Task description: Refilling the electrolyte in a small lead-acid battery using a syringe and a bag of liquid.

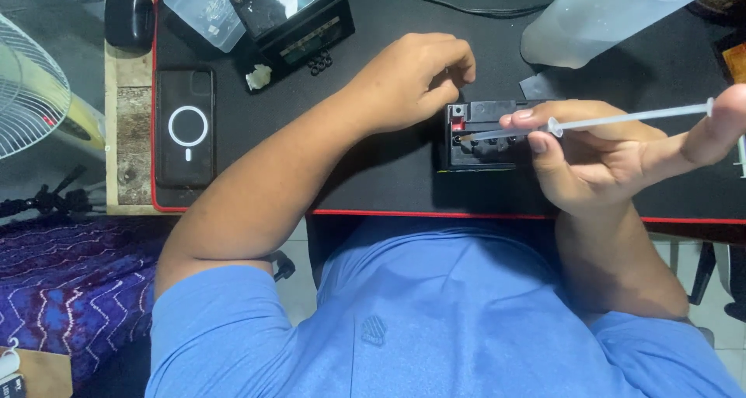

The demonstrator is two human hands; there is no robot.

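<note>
Blue shirt (pixel 435 320) fills the foreground. Beyond, a syringe (pixel 614 121) is gripped crosswise by the right hand (pixel 614 153), tip leftward into a small black battery (pixel 482 134) on the tabletop (pixel 373 173), steadied by the curled left hand (pixel 412 79); phone (pixel 185 126) lies left.

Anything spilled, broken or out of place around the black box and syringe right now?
No spill or damage shows. The right hand holds a syringe with its plunger drawn far out, tip at the small black box, which the left hand steadies. A crumpled white scrap lies loose on the black mat.
</note>
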